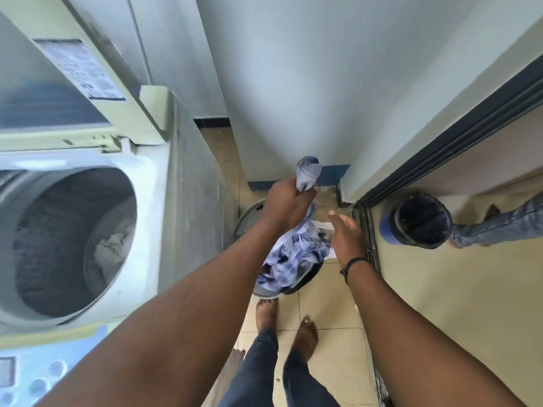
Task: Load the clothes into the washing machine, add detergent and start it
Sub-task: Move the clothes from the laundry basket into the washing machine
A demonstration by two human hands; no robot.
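A top-loading washing machine (147, 201) stands at the left with its lid (73, 69) raised. Its drum (67, 239) is uncovered, with a pale garment (113, 245) lying inside. My left hand (286, 205) is shut on a blue-and-white patterned garment (293, 259), lifting it above a grey laundry basket (244, 218) on the floor to the right of the machine. My right hand (348, 236) hovers beside the hanging cloth, fingers apart, touching its right side. Most of the basket is hidden behind the garment and my arm.
The machine's control panel (32, 374) is at the bottom left. A wall corner (293, 113) rises straight ahead. A sliding door track (367, 236) runs along the right. Beyond it stands a dark bin (417, 221), next to another person's leg (499, 224). My bare feet are on beige tiles (323, 301).
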